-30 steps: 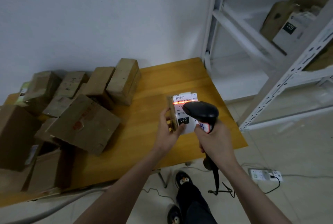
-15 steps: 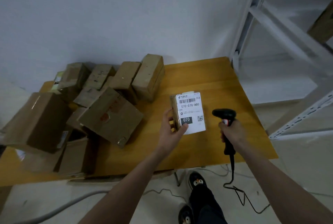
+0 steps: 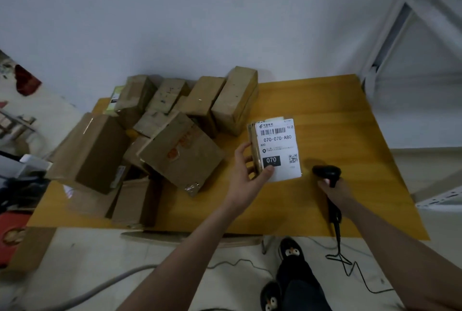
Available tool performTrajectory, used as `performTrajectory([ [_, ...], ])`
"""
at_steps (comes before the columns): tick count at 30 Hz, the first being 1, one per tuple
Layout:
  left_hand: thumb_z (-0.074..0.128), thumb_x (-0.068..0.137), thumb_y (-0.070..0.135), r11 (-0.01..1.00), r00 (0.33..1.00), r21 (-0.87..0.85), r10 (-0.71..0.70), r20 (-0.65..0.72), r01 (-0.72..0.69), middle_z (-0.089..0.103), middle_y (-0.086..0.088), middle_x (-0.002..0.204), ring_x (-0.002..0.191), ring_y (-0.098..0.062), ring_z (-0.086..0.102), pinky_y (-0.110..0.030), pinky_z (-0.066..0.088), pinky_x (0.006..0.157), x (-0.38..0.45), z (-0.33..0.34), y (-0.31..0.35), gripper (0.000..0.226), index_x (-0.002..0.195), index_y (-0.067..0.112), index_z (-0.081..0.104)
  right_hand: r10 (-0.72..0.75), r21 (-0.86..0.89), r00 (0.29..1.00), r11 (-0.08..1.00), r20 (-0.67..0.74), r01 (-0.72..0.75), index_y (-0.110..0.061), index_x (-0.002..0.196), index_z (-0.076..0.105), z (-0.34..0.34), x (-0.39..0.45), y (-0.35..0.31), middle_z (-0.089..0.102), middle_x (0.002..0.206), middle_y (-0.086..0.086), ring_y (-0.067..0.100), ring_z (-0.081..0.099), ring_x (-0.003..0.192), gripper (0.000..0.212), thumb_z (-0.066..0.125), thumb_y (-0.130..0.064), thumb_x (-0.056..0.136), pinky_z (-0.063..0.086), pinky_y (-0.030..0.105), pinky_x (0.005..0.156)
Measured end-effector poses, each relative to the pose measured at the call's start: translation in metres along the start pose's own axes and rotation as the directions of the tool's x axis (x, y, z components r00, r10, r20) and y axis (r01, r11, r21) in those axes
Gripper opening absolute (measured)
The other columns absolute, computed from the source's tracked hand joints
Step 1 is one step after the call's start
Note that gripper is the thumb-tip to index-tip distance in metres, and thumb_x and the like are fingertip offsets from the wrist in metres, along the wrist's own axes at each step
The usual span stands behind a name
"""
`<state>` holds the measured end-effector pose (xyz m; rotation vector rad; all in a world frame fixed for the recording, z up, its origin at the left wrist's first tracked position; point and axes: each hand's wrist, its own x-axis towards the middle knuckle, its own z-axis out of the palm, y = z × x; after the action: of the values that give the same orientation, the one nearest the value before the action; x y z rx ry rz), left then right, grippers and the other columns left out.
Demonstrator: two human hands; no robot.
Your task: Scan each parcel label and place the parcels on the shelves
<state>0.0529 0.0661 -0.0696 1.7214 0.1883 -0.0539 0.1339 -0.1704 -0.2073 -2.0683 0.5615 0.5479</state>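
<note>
Over wooden table, left hand grips boxy white-labelled parcel

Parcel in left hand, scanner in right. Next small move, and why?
Probably carry the parcel right toward the shelf: the left hand grips it label-up, and the scanner in the right hand sits aside, off the label.

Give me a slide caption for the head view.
Left hand holds labelled parcel; right hand grips scanner.

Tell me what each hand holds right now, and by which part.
Left hand grips the labelled parcel by its lower left edge; right hand grips the scanner by its handle.
</note>
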Motion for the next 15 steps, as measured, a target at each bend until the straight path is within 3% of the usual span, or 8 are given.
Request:
performTrajectory([
  [2, 0.068, 0.090, 0.019, 1.000, 1.000, -0.004, 0.009, 0.024, -0.009, 0.053, 0.000, 0.127, 0.100, 0.008, 0.061, -0.017, 0.052, 0.077, -0.002, 0.004, 0.001, 0.069, 0.141, 0.030, 0.023, -0.004, -0.188, 0.992, 0.982, -0.127, -0.020, 0.008, 0.120, 0.046, -0.006, -0.010, -0.006, 0.054, 0.106, 0.022, 0.035, 0.054, 0.098, 0.060, 0.061, -0.042, 0.090, 0.046, 0.045, 0.082],
  [3, 0.068, 0.090, 0.019, 1.000, 0.999, -0.002, 0.017, 0.035, -0.017, 0.053, -0.001, 0.128, 0.102, 0.007, 0.060, -0.018, 0.052, 0.078, -0.003, 0.007, 0.003, 0.070, 0.142, 0.029, 0.022, -0.061, -0.207, 0.977, 0.978, -0.205, 0.018, 0.004, 0.129, 0.042, -0.011, -0.018, -0.010, 0.047, 0.125, 0.025, 0.038, 0.047, 0.115, 0.066, 0.055, -0.048, 0.091, 0.042, 0.046, 0.093],
  [5, 0.068, 0.090, 0.020, 0.999, 0.997, -0.009, 0.034, 0.066, -0.033, 0.053, -0.002, 0.128, 0.104, 0.005, 0.060, -0.019, 0.053, 0.079, -0.003, 0.015, 0.005, 0.070, 0.142, 0.029, 0.023, -0.235, -0.007, 0.932, 0.970, -0.276, 0.243, -0.009, 0.138, 0.041, -0.024, -0.048, -0.024, 0.039, 0.140, 0.017, 0.034, 0.038, 0.129, 0.060, 0.043, -0.051, 0.095, 0.034, 0.046, 0.105],
  [7, 0.067, 0.090, 0.018, 0.999, 0.994, -0.022, 0.045, 0.103, -0.043, 0.055, -0.001, 0.126, 0.104, 0.002, 0.061, -0.021, 0.053, 0.080, -0.002, 0.028, 0.007, 0.066, 0.140, 0.029, 0.025, -0.381, 0.210, 0.895, 0.879, -0.233, 0.429, -0.025, 0.138, 0.043, -0.042, -0.079, -0.037, 0.043, 0.140, 0.001, 0.019, 0.040, 0.129, 0.054, 0.037, -0.056, 0.094, 0.036, 0.037, 0.105],
  [10, 0.065, 0.091, 0.013, 0.998, 0.983, -0.019, 0.069, 0.172, -0.067, 0.057, 0.003, 0.122, 0.103, 0.007, 0.060, -0.023, 0.054, 0.083, 0.000, 0.058, 0.010, 0.062, 0.138, 0.025, 0.026, -0.480, 0.437, 0.875, 0.773, -0.071, 0.460, -0.046, 0.136, 0.039, -0.067, -0.116, -0.045, 0.043, 0.144, -0.010, 0.010, 0.046, 0.128, 0.048, 0.035, -0.063, 0.092, 0.043, 0.034, 0.100],
  [13, 0.063, 0.092, 0.014, 0.997, 0.961, -0.045, 0.072, 0.268, -0.063, 0.054, 0.011, 0.119, 0.098, 0.014, 0.059, -0.018, 0.053, 0.078, -0.007, 0.094, 0.021, 0.060, 0.134, 0.034, 0.024, -0.526, 0.530, 0.850, 0.710, -0.040, 0.464, -0.043, 0.143, 0.034, -0.094, -0.142, -0.036, 0.052, 0.139, -0.013, 0.009, 0.056, 0.121, 0.049, 0.043, -0.050, 0.095, 0.052, 0.036, 0.092],
  [15, 0.062, 0.093, 0.017, 0.996, 0.940, -0.081, 0.066, 0.334, -0.042, 0.055, 0.009, 0.119, 0.101, 0.007, 0.061, -0.023, 0.055, 0.083, -0.016, 0.116, 0.028, 0.057, 0.128, 0.043, 0.026, -0.520, 0.552, 0.849, 0.682, -0.094, 0.479, -0.042, 0.144, 0.034, -0.112, -0.157, -0.021, 0.057, 0.133, -0.016, 0.009, 0.059, 0.118, 0.050, 0.047, -0.038, 0.096, 0.053, 0.035, 0.091],
])
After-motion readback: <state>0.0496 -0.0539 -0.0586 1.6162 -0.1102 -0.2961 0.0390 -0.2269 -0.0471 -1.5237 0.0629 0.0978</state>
